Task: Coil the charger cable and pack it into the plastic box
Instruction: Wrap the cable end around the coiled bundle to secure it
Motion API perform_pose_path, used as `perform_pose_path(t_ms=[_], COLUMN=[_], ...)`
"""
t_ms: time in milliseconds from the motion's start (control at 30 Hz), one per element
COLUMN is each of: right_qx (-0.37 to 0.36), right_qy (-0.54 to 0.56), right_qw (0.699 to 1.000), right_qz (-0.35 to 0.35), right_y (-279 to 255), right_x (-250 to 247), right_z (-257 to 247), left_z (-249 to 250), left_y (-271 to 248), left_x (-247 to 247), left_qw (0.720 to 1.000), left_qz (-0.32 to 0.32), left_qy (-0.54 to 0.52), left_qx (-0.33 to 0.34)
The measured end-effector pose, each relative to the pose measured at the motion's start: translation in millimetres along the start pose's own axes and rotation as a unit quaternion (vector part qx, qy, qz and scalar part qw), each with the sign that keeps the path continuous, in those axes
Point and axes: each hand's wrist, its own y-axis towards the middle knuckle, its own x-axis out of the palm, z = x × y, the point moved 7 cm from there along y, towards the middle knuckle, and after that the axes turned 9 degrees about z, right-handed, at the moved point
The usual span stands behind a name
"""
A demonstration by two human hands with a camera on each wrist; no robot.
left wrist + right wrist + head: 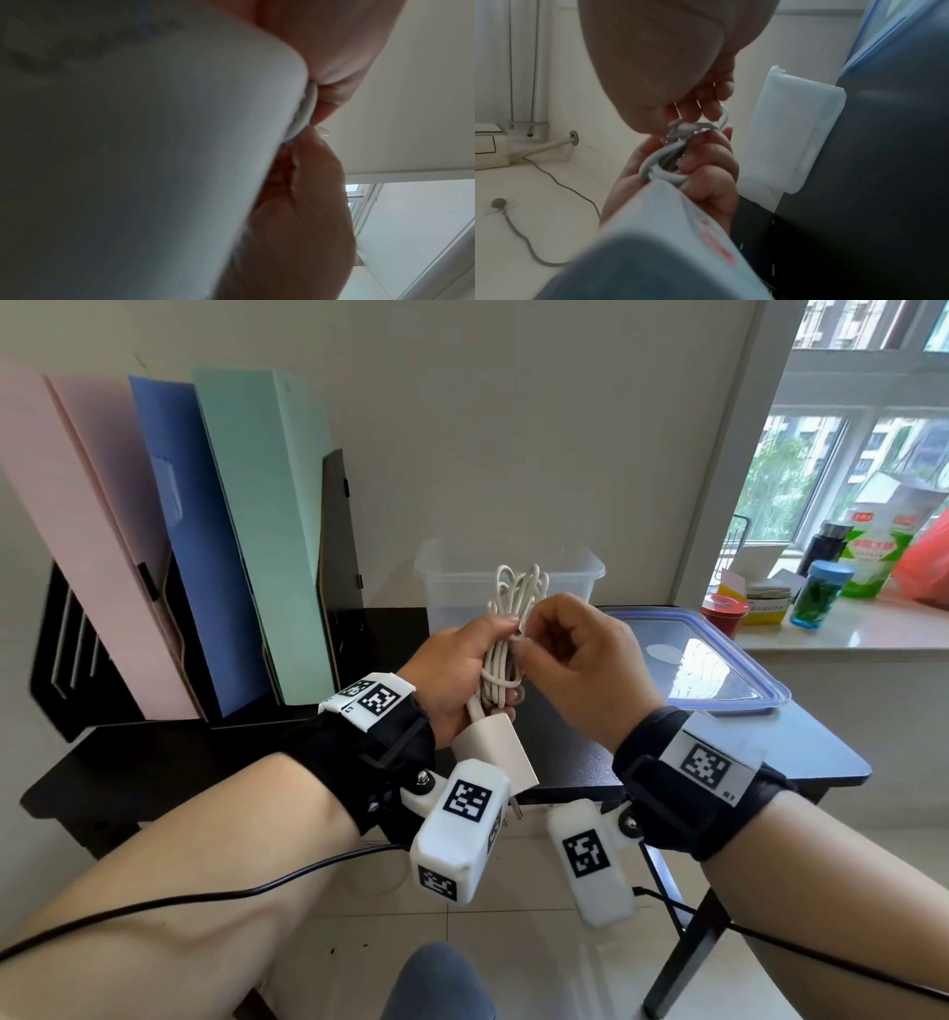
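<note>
A white charger cable [516, 608] is bundled into loops above the black desk, its white plug block [495, 752] hanging below my left hand [464, 675]. That hand grips the bundle round its middle. My right hand [570, 644] pinches a strand at the top of the bundle. In the right wrist view the cable loops [677, 146] sit between both hands' fingers, with the plug block [654, 233] blurred in front. The left wrist view is mostly filled by the plug block [128, 152]. The clear plastic box [508, 577] stands open behind the hands.
The box's blue-rimmed lid [708, 660] lies on the desk [205, 762] to the right. A black rack with pink, blue and green folders [231, 531] stands at the left. Bottles and packets [847, 567] crowd the windowsill at the right.
</note>
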Motion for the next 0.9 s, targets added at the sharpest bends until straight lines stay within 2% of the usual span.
perform_pose_path(t_ms=[100, 267, 433, 533, 667, 800, 900], right_qx=[0.028, -0.016, -0.003, -0.039, -0.101, -0.099, -0.058], right_qy=[0.059, -0.027, -0.063, -0.097, -0.128, -0.136, -0.099], right_qw=[0.998, 0.998, 0.989, 0.986, 0.982, 0.98, 0.99], right_qz=[-0.002, -0.059, -0.133, -0.133, -0.096, -0.107, -0.086], right_y=[2.8, 11.2, 18.0, 18.1, 11.8, 8.1, 7.4], right_x=[-4.3, -7.9, -5.4, -5.2, -2.8, 0.5, -3.1], right_z=[-0.2, -5.7, -5.8, -12.1, -20.5, -16.7, -8.4], left_z=[0.5, -3.8, -9.4, -8.1, -6.5, -9.6, -11.2], left_y=[-1.2, -1.8, -2.8, -3.8, -4.7, -5.3, -2.9], left_x=[3.6, 2.8, 1.9, 3.0, 5.9, 4.8, 1.6], left_qw=[0.999, 0.998, 0.998, 0.997, 0.997, 0.996, 0.997], left_qz=[-0.025, -0.045, -0.056, -0.063, -0.066, -0.069, -0.046], left_qy=[-0.028, -0.038, -0.019, -0.015, -0.018, -0.018, -0.043], left_qx=[-0.005, -0.031, -0.037, -0.039, -0.043, -0.045, -0.046])
